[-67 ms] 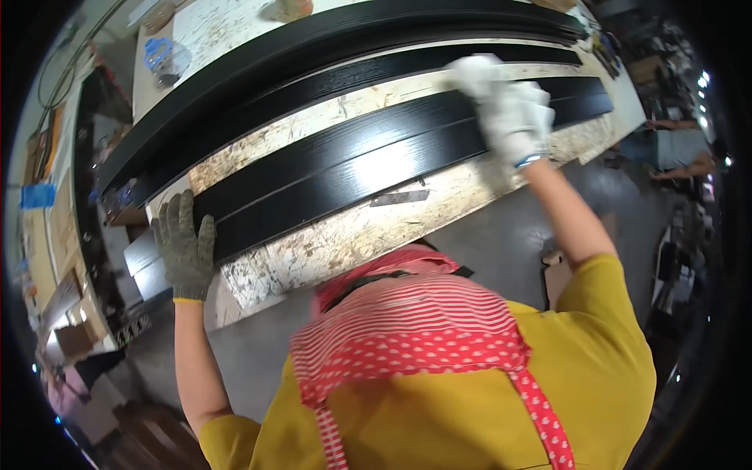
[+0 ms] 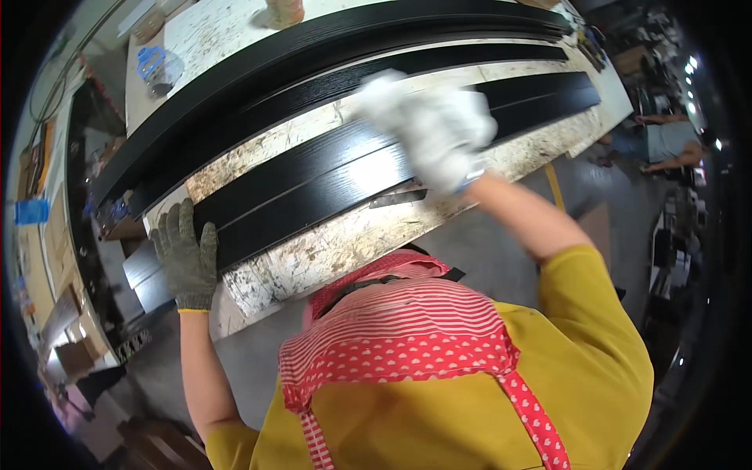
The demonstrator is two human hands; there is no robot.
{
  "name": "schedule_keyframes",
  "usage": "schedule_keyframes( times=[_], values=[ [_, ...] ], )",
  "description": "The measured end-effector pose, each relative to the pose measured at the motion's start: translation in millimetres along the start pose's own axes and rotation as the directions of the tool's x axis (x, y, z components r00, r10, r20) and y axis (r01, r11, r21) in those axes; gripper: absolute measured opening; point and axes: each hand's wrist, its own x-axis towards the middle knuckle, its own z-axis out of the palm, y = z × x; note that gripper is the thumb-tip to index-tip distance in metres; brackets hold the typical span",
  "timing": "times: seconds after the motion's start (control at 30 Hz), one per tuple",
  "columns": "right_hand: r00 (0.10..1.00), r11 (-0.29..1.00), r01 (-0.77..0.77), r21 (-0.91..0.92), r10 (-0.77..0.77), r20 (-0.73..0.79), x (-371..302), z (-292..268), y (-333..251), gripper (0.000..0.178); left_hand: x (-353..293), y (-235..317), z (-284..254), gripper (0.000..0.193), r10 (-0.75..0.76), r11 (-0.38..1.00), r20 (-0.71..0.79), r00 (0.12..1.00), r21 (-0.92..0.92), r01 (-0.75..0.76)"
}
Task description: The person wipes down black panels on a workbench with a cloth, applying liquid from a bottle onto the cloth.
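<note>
Two hands apart: our left hand [image 2: 188,257] spreads at the end of the black board [image 2: 301,184], seemingly stiff, slick, best held by its edges; our blurred right hand [image 2: 440,129], we cannot tell.

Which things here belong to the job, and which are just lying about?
Apparently the job:
nearest black board
left hand, dark-gloved, at the board's left end
right hand, white-gloved and blurred, over the board
stained worktable beneath

Probably just lying about:
blue-and-clear container
orange container
dark flat strip
farther black boards, role unclear
</note>
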Motion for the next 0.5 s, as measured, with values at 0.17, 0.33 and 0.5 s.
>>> schedule_keyframes(
  times=[0.17,0.33,0.5],
  values=[
    [0.893,0.924,0.383,-0.02,-0.364,0.266,64.1,96.8,-205.3,0.013,-10.5,-19.2,26.2,0.056,-0.038,0.999,0.028,0.999,0.024,0.038],
    [0.991,0.996,-0.057,-0.075,0.047,-0.128,26.5,2.7,-39.7,0.039,-6.6,-1.6,7.4,0.055,-0.083,0.996,0.047,0.995,-0.017,0.084],
    [0.996,0.849,0.042,-0.526,-0.077,-0.046,-18.8,-15.8,22.2,0.035,15.2,11.5,-0.3,0.053,-0.013,0.999,-0.026,1.0,-0.049,0.012]
  ],
)
